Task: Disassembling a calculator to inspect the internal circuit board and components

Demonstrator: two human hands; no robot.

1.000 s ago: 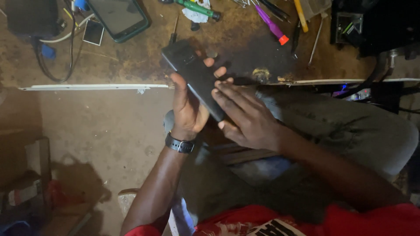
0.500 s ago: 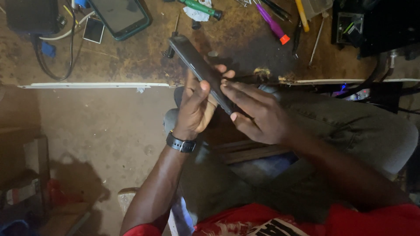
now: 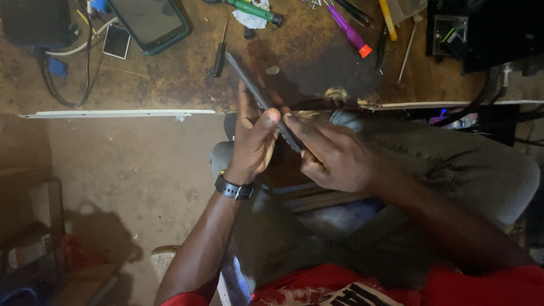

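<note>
The thin, dark, rigid slab-shaped phone (image 3: 258, 93), held edge-on above the worn brown wooden workbench (image 3: 170, 79), is clasped by the left hand (image 3: 253, 141) and pinched at its lower edge by the right hand (image 3: 334, 156); it appears light, stiff, slippery and fragile, best gripped along its long edges.

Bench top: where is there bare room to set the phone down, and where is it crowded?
Bare wood lies right of the phone held by the left hand and right hand, between the black screwdriver and the purple tool. Another patch sits below the tablet, above the white edge strip. The far edge is crowded.
</note>
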